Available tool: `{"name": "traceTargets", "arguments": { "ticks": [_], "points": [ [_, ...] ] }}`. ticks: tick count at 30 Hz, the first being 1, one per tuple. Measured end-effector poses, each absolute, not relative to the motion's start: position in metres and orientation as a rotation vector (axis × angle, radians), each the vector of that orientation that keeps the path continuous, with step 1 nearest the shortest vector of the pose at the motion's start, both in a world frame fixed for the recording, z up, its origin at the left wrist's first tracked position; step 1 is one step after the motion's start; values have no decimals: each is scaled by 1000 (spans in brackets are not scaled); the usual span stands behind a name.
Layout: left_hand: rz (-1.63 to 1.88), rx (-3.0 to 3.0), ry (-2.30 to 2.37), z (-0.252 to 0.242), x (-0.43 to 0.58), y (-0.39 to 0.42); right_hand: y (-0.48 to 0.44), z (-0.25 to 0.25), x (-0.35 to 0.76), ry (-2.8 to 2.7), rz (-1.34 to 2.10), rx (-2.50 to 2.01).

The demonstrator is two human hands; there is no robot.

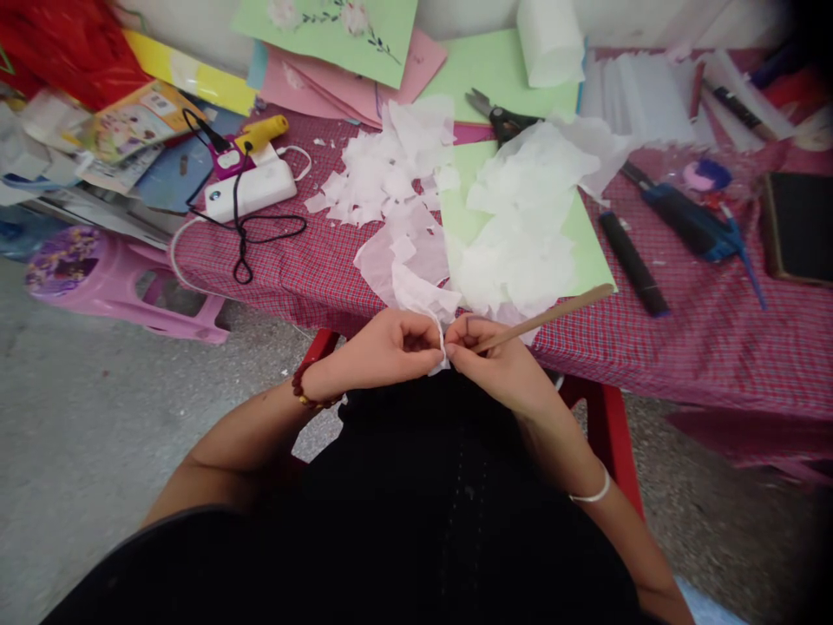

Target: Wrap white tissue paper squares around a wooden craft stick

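Observation:
My left hand [383, 351] pinches one side of a thin white paper piece [440, 347] in front of my body. The fingertips of my right hand [495, 360] are closed on the paper's other side, close to the left fingertips. A light brown stick [547, 319] also rests in my right hand and slants up to the right. Just beyond the hands, more thin white sheets [521, 252] lie on a green card [591, 243]. A pile of small torn or cut white pieces [370, 178] sits to the left of the card.
Black-handled scissors [511, 121] lie behind the sheets on the checked tablecloth [651, 351]. To the right are a black marker-like stick [634, 265] and blue-black pliers [693, 221]. A white power strip [251, 191] with a black cord is at left, above a pink stool [130, 278].

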State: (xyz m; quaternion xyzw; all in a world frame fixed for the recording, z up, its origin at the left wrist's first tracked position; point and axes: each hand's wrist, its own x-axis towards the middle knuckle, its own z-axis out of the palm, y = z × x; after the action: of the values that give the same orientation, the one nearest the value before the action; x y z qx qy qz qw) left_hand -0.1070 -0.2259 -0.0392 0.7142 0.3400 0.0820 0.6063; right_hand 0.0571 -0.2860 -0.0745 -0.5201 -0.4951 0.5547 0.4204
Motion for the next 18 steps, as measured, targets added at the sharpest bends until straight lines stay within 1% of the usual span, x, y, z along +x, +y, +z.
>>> {"name": "traceTargets", "arguments": {
  "ticks": [3, 8, 12, 15, 18],
  "points": [
    [274, 1778, 802, -43, -106, -227, -287, -75, 58, -1269, 1407, -1276],
    [590, 2109, 965, -48, -107, -229, -289, -74, 58, -1352, 1413, -1147],
    [798, 2313, 859, -41, -112, -228, -291, -71, 55, -1356, 1361, -1142],
    [681, 2281, 650, -30, -117, -227, -293, -66, 52, -1360, 1293, -1147],
    [527, 2099, 646, -15, -122, -228, -296, -59, 53, -1384, 1232, -1150]
  ]
}}
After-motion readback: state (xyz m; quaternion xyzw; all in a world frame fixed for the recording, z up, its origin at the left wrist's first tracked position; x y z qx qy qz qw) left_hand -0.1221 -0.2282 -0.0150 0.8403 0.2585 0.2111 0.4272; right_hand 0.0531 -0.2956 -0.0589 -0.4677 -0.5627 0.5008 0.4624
